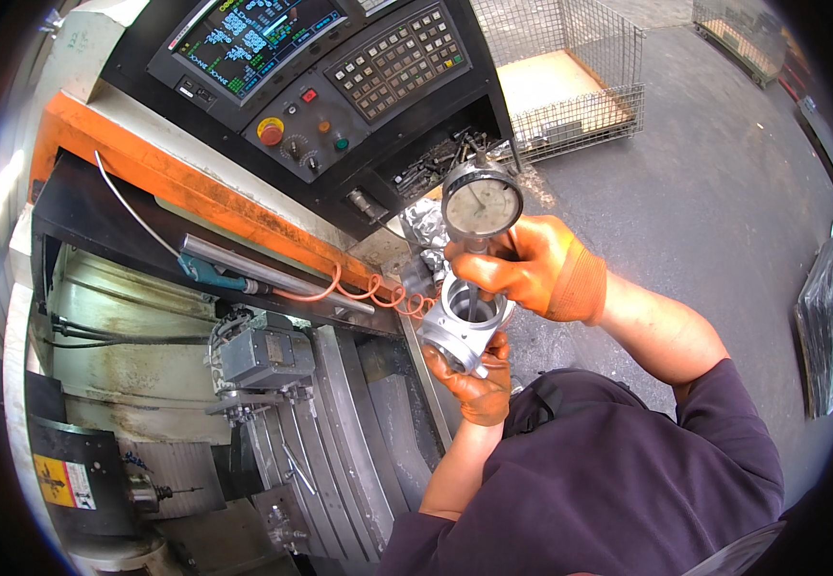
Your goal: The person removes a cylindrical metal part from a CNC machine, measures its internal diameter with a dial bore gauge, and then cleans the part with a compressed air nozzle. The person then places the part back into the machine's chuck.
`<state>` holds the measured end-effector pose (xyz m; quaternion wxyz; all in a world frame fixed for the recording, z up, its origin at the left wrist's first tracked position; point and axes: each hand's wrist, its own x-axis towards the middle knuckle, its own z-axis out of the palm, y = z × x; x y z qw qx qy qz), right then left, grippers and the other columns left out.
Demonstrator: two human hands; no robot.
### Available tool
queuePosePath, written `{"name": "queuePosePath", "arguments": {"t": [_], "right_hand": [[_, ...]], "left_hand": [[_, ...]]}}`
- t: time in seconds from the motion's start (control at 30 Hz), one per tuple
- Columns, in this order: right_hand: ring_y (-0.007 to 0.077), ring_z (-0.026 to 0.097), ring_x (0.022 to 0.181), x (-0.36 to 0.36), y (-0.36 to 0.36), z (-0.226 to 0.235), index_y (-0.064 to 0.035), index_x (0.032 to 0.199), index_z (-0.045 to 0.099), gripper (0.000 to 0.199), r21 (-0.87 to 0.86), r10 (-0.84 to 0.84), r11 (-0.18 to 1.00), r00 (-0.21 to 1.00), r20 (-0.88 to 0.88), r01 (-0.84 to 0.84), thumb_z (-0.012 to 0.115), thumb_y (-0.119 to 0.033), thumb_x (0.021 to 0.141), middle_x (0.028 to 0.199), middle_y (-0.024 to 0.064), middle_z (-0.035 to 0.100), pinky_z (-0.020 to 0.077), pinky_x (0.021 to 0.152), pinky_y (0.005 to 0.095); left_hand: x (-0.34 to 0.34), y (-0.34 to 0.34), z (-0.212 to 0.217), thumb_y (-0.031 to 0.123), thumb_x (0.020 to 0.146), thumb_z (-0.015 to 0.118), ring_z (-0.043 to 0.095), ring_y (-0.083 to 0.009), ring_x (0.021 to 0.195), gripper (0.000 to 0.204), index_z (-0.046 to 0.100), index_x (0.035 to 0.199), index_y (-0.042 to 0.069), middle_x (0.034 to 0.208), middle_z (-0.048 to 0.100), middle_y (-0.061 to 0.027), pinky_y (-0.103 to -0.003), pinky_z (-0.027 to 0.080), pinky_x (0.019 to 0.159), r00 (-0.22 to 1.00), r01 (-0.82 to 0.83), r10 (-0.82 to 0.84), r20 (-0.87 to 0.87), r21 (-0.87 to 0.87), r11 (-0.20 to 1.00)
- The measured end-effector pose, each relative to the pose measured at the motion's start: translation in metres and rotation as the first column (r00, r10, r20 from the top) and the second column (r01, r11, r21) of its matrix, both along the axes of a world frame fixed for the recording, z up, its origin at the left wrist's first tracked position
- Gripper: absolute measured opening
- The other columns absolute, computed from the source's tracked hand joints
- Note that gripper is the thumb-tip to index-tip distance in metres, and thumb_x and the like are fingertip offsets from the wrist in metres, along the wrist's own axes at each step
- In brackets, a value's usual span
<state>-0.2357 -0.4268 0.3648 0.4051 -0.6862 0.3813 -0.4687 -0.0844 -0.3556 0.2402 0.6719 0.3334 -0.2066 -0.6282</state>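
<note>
Both my hands wear orange work gloves. My left hand [479, 386] is closed around the underside of a silver metal housing [457, 331], a cylindrical part with a round open bore on top and another opening at its side. In my right hand [536, 267] is the stem of a dial bore gauge [482, 204], its fingers wrapped round just below the dial. The gauge's probe end reaches down into the housing's bore, so its tip is hidden. The round dial is turned upward, above the right hand.
A machine control panel [325, 115] with screen and buttons stands beyond my hands. To the left lies the open lathe interior with a tool turret [263, 355]. A teal air gun [213, 274] with a coiled orange hose [378, 286] rests on the ledge. A wire mesh cage [618, 110] stands behind.
</note>
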Motion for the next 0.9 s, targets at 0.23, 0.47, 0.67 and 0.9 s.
{"name": "queuePosePath", "arguments": {"t": [0.23,0.47,0.67,0.9], "right_hand": [[0.0073,0.068,0.075,0.002,0.003,0.01,0.0005,0.112,0.073,0.024,0.256,-0.031,0.967,0.991,0.133,-0.004,0.072,-0.02,0.099,0.085,0.0016,0.073,0.0543,0.07,0.0273],[0.0077,0.068,0.076,0.005,0.003,0.01,0.0013,0.114,0.073,0.026,0.324,-0.036,0.946,0.977,0.21,-0.035,0.073,-0.02,0.1,0.089,0.0019,0.074,0.0549,0.069,0.027],[0.0087,0.07,0.078,0.008,0.003,0.003,0.0022,0.117,0.072,0.026,0.303,-0.05,0.953,0.974,0.22,-0.019,0.073,-0.017,0.1,0.092,0.0031,0.075,0.0563,0.07,0.0273],[0.0093,0.07,0.082,0.007,0.006,0.008,0.0031,0.117,0.072,0.026,0.324,-0.045,0.946,0.977,0.21,-0.026,0.073,-0.015,0.099,0.096,0.0047,0.076,0.0575,0.073,0.0278]], "left_hand": [[0.0,0.001,-0.001,0.081,0.097,0.04,0.057,-0.0188,0.069,0.08,0.053,0.138,0.013,0.112,0.066,-0.0038,-0.031,0.046,0.058,0.998,-0.056,0.056,0.006,-0.074,0.996],[0.001,0.002,0.008,0.083,0.096,0.041,0.06,-0.0185,0.07,0.083,0.053,0.137,0.012,0.105,0.067,-0.0039,-0.03,0.047,0.058,0.993,-0.099,0.104,0.063,-0.076,0.992],[0.009,0.001,-0.002,0.083,0.095,0.043,0.06,-0.0175,0.068,0.086,0.053,0.137,0.009,0.099,0.067,-0.0048,-0.028,0.047,0.057,0.997,-0.051,0.056,0.048,-0.09,0.995],[0.005,0.0,0.004,0.083,0.094,0.045,0.059,-0.0164,0.067,0.088,0.053,0.137,0.007,0.101,0.066,-0.0044,-0.025,0.046,0.054,0.995,-0.084,0.087,0.044,-0.048,0.995]]}}
